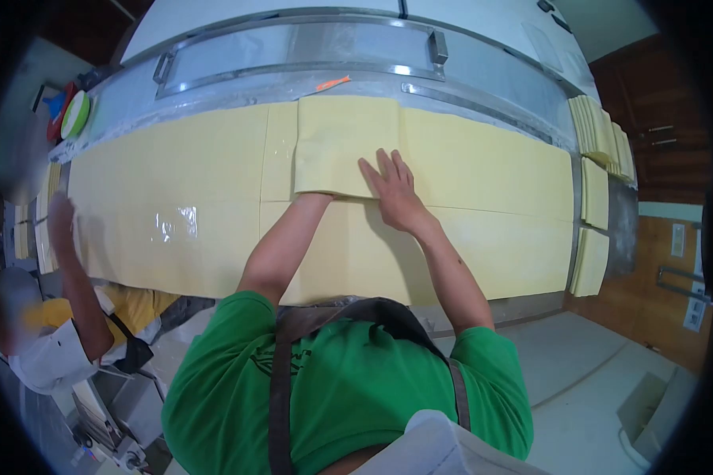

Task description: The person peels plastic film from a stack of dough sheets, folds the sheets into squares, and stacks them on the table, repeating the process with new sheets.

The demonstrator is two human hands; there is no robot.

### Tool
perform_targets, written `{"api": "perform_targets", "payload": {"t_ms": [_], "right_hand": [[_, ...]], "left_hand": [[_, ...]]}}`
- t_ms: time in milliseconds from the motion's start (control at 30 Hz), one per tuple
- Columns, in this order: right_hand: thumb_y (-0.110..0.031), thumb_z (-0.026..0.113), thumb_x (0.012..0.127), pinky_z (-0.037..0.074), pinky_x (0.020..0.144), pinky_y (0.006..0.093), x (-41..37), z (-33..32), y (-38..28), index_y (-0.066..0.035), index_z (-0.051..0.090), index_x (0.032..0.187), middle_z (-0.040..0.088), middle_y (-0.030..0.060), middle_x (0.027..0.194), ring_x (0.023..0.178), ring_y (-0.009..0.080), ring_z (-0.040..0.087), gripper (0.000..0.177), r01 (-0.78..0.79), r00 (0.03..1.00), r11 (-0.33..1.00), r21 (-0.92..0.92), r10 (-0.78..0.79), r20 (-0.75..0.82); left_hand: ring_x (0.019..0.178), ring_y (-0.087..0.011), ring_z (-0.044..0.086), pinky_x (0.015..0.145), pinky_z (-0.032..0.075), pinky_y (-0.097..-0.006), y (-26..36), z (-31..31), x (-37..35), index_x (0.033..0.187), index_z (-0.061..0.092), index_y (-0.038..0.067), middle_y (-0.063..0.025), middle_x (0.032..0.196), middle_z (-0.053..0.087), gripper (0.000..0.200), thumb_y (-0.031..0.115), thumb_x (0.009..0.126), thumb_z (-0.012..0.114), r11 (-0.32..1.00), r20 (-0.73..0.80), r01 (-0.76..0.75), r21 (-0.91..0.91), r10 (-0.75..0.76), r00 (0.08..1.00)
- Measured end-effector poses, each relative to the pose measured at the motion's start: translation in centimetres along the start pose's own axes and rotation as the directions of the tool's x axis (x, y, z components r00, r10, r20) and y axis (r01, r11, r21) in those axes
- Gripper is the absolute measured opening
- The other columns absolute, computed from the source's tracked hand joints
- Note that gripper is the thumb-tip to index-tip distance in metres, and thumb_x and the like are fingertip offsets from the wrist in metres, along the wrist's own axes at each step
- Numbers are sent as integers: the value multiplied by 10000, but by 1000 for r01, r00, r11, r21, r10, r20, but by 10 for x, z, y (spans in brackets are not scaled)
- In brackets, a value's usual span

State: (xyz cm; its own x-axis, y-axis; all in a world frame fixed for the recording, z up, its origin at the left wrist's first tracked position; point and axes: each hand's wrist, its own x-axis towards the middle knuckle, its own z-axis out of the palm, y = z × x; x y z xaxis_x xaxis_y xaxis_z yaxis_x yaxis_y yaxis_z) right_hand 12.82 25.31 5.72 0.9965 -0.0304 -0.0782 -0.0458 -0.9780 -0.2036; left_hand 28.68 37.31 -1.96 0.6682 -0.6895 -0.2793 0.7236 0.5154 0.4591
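Observation:
A broad, pale yellow sheet that looks like dough [166, 158] covers the work surface, with straight cut lines running along and across it. In the middle lies a thick folded piece of dough [345, 138], raised above the sheet. My left hand is tucked under the near edge of this piece; only the wrist [322, 198] shows and the fingers are hidden. My right hand [398, 191] rests on the piece's near right part, fingers extended and slightly spread. Beyond the folded piece lies a thin tool with an orange handle [333, 82].
Stacked folded dough pieces [594, 194] stand at the right end, with more at the left end. Metal rails with handles [438, 47] run along the back. A green-rimmed bowl [76, 115] sits at the far left. Another person's arm [75, 269] reaches in at the left.

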Motion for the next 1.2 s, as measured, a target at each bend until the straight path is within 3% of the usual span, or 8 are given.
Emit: {"api": "perform_targets", "payload": {"t_ms": [333,400,633,800,933,1033,1100,1200], "right_hand": [[2,555,846,249,1147,575,-16,11,-46,-70,472,1399,362,279,1445,1382,500,279,564,92,996,980,-177,-89,21],[-123,606,871,259,1150,564,13,1,-76,-51,643,1159,522,194,1308,1357,393,380,299,357,934,897,263,-352,-66],[-254,627,872,272,1154,538,127,45,-138,-69,706,889,644,89,1017,1159,302,546,202,447,893,881,155,-430,-135],[-287,567,900,309,1132,538,130,58,-148,-70,698,837,658,99,846,998,285,611,261,493,848,858,-145,-511,-141],[-159,619,868,441,1027,487,119,48,-131,-56,656,886,638,116,847,880,316,617,110,442,878,834,330,-328,-349],[-118,642,863,487,957,449,89,24,-101,-49,663,910,657,129,858,863,327,633,86,467,831,763,448,-204,-518],[-92,662,872,513,889,412,65,19,-69,-50,669,942,677,135,908,876,318,650,82,376,815,780,501,-21,-579],[-73,654,861,500,810,423,27,24,-13,-53,669,960,682,115,895,848,316,643,103,198,755,816,543,226,-616]], "left_hand": [[1267,-270,522,1080,401,-447,114,-46,-63,1371,490,-4,-170,1336,571,707,556,1031,227,999,-386,32,-3,-31,922],[1194,-258,570,1054,418,-391,137,-53,-79,1270,564,-22,-174,1255,616,628,488,1047,271,615,-315,-138,776,568,761],[906,-173,671,806,515,-270,145,-64,-166,1037,654,-30,-118,948,691,490,387,1047,397,503,-340,12,864,567,750],[672,-157,646,580,514,-327,142,-72,-173,880,642,0,-101,811,686,534,468,1022,427,442,-619,493,749,205,758],[659,-211,653,537,506,-343,131,-26,-111,918,624,-34,-142,842,686,567,498,1001,448,353,-493,416,838,162,855],[737,-274,672,633,533,-366,132,-10,-61,979,607,-53,-172,891,684,578,509,980,470,-24,-353,384,923,346,869],[890,-329,673,782,530,-412,126,-40,-31,1082,600,-43,-199,989,679,562,496,968,486,-443,89,119,889,420,903],[1051,-349,647,926,490,-406,136,8,-35,1240,568,-22,-204,1086,680,526,430,996,451,-361,2,23,932,69,998]]}}
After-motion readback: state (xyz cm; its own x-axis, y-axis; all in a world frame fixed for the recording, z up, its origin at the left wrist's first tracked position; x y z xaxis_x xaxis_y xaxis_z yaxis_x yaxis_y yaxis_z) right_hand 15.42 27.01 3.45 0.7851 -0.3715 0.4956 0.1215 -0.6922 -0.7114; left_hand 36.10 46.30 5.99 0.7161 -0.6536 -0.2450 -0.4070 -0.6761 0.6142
